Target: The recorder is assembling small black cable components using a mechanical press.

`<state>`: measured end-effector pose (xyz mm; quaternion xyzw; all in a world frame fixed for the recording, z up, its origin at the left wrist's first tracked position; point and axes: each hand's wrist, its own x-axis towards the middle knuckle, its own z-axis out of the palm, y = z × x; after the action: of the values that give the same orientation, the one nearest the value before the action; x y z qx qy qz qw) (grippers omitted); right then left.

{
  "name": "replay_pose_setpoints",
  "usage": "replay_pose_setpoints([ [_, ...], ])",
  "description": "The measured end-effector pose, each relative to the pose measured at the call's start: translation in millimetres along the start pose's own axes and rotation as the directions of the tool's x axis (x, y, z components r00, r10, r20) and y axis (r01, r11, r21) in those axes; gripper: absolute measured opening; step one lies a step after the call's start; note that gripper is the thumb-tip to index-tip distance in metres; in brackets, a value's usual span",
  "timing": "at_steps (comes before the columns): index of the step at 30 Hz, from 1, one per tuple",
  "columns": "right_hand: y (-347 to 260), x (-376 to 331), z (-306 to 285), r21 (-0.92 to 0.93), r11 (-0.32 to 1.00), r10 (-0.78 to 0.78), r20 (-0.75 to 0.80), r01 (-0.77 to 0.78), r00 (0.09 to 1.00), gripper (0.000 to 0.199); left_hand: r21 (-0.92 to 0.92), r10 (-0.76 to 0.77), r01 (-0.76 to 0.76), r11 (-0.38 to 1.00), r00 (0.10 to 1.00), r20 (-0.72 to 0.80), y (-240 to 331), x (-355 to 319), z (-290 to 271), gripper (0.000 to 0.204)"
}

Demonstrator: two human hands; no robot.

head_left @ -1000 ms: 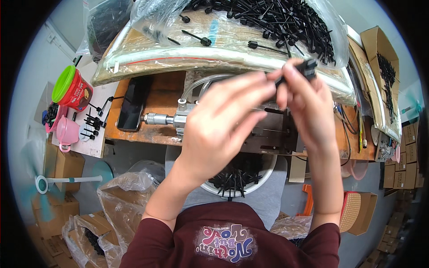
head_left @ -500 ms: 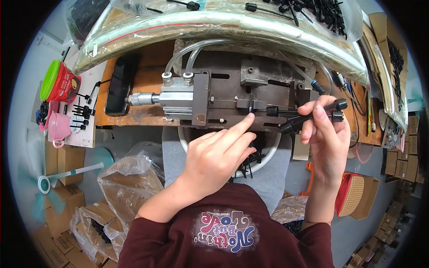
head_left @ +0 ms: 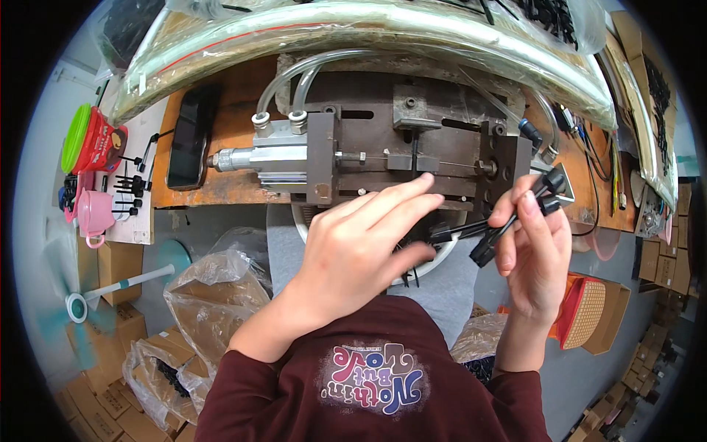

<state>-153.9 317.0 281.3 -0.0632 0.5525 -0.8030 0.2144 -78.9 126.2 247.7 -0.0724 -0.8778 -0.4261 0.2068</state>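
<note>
Black plastic stems point(head_left: 484, 250) sit pinched in the fingers of the right hand point(head_left: 541, 258), just off the near right corner of the dark metal fixture point(head_left: 361, 136). Loosely spread and free, the left hand point(head_left: 350, 243) reaches toward the fixture's near edge; a white basin point(head_left: 440, 259) sits below that edge, and a black phone point(head_left: 193, 140) lies left of the fixture.

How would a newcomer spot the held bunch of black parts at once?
Find the metal machine on the wooden bench. Just below its right end in the view, the right hand pinches the bunch. Unlike the loose parts on the pale board at far left, this bunch is held in the air, with ends sticking out on both sides.
</note>
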Motion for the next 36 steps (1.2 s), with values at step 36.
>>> replay_pose_setpoints([
  [36, 12.7, -4.8, 10.5, -0.099, 0.995, 0.031, 0.066, -0.024, 0.997, 0.017, -0.102, 0.235, -0.229, 0.968, 0.970, 0.060, 16.2, -13.9, -11.2, 0.038],
])
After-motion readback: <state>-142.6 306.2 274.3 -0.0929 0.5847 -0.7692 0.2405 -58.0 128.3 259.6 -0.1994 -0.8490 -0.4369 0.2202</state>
